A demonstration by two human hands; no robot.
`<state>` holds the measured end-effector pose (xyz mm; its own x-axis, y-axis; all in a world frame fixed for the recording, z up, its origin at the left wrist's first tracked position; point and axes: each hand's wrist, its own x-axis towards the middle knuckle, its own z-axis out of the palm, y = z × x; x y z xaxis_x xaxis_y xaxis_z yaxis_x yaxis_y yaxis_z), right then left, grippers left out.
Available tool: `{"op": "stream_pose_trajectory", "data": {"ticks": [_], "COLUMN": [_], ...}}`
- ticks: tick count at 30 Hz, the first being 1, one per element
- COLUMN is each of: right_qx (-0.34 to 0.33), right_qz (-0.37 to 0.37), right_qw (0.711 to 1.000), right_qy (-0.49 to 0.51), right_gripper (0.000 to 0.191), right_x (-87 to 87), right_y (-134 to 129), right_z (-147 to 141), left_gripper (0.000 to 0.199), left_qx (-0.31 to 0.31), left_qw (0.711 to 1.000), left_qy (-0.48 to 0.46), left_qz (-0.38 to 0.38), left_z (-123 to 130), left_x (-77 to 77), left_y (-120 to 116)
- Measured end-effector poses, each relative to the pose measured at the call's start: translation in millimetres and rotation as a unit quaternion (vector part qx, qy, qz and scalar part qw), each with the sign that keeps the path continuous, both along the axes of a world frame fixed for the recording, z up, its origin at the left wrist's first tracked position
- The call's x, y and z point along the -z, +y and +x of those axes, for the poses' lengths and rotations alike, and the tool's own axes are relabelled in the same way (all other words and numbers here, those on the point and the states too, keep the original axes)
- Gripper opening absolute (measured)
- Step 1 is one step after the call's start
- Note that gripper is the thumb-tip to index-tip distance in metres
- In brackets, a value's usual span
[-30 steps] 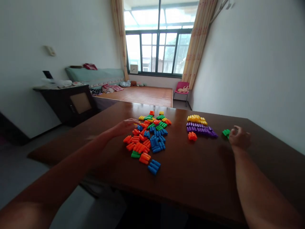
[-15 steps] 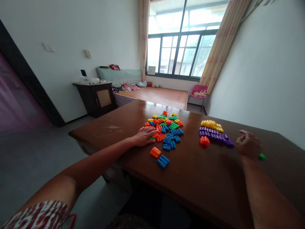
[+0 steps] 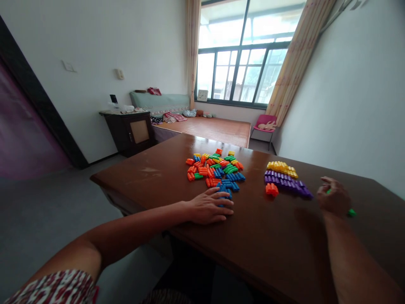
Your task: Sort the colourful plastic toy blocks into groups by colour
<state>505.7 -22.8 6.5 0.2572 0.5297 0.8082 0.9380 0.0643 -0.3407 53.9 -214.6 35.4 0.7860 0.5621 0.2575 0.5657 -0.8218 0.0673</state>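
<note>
A mixed pile of orange, green, yellow and blue ridged plastic pieces (image 3: 207,171) lies on the brown table (image 3: 265,236). At the pile's near edge my left hand (image 3: 210,205) lies palm down with its fingers spread over blue pieces (image 3: 224,190). To the right are a yellow row (image 3: 282,168), a purple row (image 3: 287,183) and one orange piece (image 3: 271,189). My right hand (image 3: 334,197) is right of the purple row, its fingers curled and a bit of green showing by them. Another green piece (image 3: 352,213) lies just beyond that hand.
Behind the table stands a low bed (image 3: 215,128) with cloths on it. A dark cabinet (image 3: 126,131) is at the left, and a pink chair (image 3: 265,122) holds a plush toy below the window.
My left hand has moved toward me and right, from the pile's left side onto the blue pieces. The separate orange and blue pieces in front are now out of sight. My right hand has barely moved.
</note>
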Motion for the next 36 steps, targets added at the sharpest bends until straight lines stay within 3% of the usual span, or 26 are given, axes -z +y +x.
{"op": "stream_pose_trajectory", "data": {"ticks": [4, 8, 12, 13, 18, 23, 29, 32, 36], "right_qx": [-0.012, -0.006, -0.019, -0.024, -0.038, -0.039, -0.069, -0.096, -0.146], "right_qz": [-0.006, 0.004, 0.025, 0.03, 0.04, 0.037, 0.024, 0.025, 0.003], "right_qw": [1.0, 1.0, 0.999, 0.998, 0.996, 0.997, 0.996, 0.993, 0.989], "right_qy": [-0.008, -0.016, -0.043, -0.052, -0.077, -0.063, -0.057, -0.06, 0.011], "right_gripper": [0.037, 0.036, 0.035, 0.034, 0.033, 0.031, 0.031, 0.031, 0.034], "right_x": [2.1, 4.0, 7.5, 8.5, 10.3, 7.0, -2.0, -16.3, -42.8], "right_y": [-0.3, 0.8, 5.4, 6.6, 8.5, 5.9, 1.9, -1.9, -12.2], "right_z": [-1.0, -0.1, 3.6, 4.7, 7.4, 4.1, -8.6, -21.4, -61.6], "left_gripper": [0.036, 0.032, 0.032, 0.033, 0.033, 0.039, 0.038, 0.036, 0.047], "left_qx": [-0.04, -0.067, -0.222, -0.233, -0.256, -0.221, -0.242, -0.215, -0.134], "left_qw": [0.999, 0.995, 0.967, 0.965, 0.96, 0.962, 0.936, 0.885, 0.777], "left_qy": [-0.002, -0.069, -0.11, -0.108, -0.07, -0.036, -0.168, -0.335, -0.522], "left_qz": [0.015, 0.0, -0.053, -0.058, -0.088, -0.156, -0.191, -0.241, -0.326], "left_z": [-9.8, -17.4, -25.0, -27.5, -43.2, -61.4, -75.2, -71.0, -46.8], "left_x": [4.3, -11.3, -31.5, -34.1, -26.0, -13.7, -18.6, -20.1, -19.4], "left_y": [42.9, 98.9, 165.9, 181.4, 232.1, 241.3, 224.6, 213.7, 198.4]}}
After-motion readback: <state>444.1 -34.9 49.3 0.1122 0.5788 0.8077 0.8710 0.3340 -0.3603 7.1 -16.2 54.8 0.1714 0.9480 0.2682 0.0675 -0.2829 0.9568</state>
